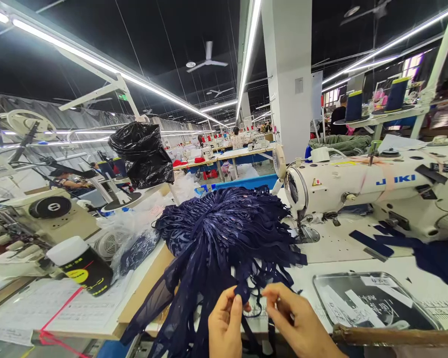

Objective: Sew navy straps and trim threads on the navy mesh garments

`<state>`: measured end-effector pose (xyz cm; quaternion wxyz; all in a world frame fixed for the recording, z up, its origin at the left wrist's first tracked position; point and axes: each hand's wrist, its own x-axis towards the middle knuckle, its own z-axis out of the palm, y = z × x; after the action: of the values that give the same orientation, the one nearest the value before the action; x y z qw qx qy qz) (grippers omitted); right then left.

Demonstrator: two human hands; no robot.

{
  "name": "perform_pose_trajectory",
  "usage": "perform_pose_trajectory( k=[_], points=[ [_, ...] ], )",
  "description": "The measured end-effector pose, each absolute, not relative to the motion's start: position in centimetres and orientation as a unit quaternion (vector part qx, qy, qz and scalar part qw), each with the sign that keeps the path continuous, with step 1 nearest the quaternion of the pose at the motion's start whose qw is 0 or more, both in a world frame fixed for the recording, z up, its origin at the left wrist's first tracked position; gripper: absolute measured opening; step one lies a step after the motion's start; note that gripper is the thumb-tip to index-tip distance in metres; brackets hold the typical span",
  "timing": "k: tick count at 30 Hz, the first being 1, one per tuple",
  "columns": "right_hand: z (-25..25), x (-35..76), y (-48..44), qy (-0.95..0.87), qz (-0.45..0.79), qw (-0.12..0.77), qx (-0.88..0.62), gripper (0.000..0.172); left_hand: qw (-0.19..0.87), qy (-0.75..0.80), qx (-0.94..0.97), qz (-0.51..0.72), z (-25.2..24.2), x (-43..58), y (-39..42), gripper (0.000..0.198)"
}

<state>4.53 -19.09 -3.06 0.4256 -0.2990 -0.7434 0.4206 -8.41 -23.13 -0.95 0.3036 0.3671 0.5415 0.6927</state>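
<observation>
A big heap of navy fabric strips (224, 223) lies bunched on the sewing table, its sheer ends hanging over the front edge. My left hand (227, 320) is closed, thumb against fingers, on a small navy fabric piece (242, 291) at the near side of the heap. Just to its right, my right hand (296, 318) has its thumb and fingertips drawn together close to a thin dark strip; whatever is between them is too small to make out. A white sewing machine (343, 186) stands to the right of the heap.
On the right, a metal tray (373, 298) holds paper labels and small tools, with a brown rod (395, 335) along the front edge. Navy scraps (371, 243) lie by the machine. To the left stand a black bottle (84, 271) and printed sheets (89, 308).
</observation>
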Motion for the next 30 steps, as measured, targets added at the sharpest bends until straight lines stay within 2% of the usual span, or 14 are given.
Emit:
perform_pose_trajectory(
  k=[3, 7, 9, 11, 14, 16, 23, 26, 30],
  points=[
    [-1.3, 4.0, -18.0, -0.758, 0.359, 0.451, -0.305, 0.012, 0.309, 0.521, 0.379, 0.7, -1.1, -8.1, -23.1, 0.026],
    [-0.8, 3.5, -17.9, -0.762, 0.341, 0.463, -0.298, 0.016, 0.3, 0.518, 0.377, 0.707, -1.8, -8.0, -22.7, 0.023],
    [-0.7, 3.3, -18.0, -0.758, 0.357, 0.465, -0.285, 0.021, 0.227, 0.528, 0.406, 0.71, -2.3, -8.0, -22.6, 0.016],
    [-0.6, 3.0, -18.1, -0.746, 0.402, 0.455, -0.273, 0.024, 0.096, 0.538, 0.46, 0.7, -2.7, -8.0, -22.6, 0.007],
    [-0.3, 2.6, -18.4, -0.688, 0.512, 0.444, -0.259, 0.025, -0.095, 0.522, 0.515, 0.674, -2.9, -7.9, -22.8, 0.02],
    [-0.3, 2.3, -18.6, -0.643, 0.564, 0.446, -0.264, 0.025, -0.131, 0.501, 0.52, 0.68, -3.0, -7.7, -22.9, 0.028],
    [-1.5, 2.3, -19.0, -0.611, 0.574, 0.45, -0.307, 0.014, 0.097, 0.504, 0.396, 0.762, -3.3, -6.9, -23.2, 0.013],
    [-1.7, 2.4, -19.7, -0.586, 0.557, 0.491, -0.324, 0.012, 0.136, 0.524, 0.34, 0.769, -3.3, -6.5, -23.3, 0.011],
    [-1.3, 1.8, -20.6, -0.551, 0.542, 0.54, -0.333, 0.011, 0.158, 0.541, 0.315, 0.764, -3.8, -5.8, -23.3, 0.023]
  ],
)
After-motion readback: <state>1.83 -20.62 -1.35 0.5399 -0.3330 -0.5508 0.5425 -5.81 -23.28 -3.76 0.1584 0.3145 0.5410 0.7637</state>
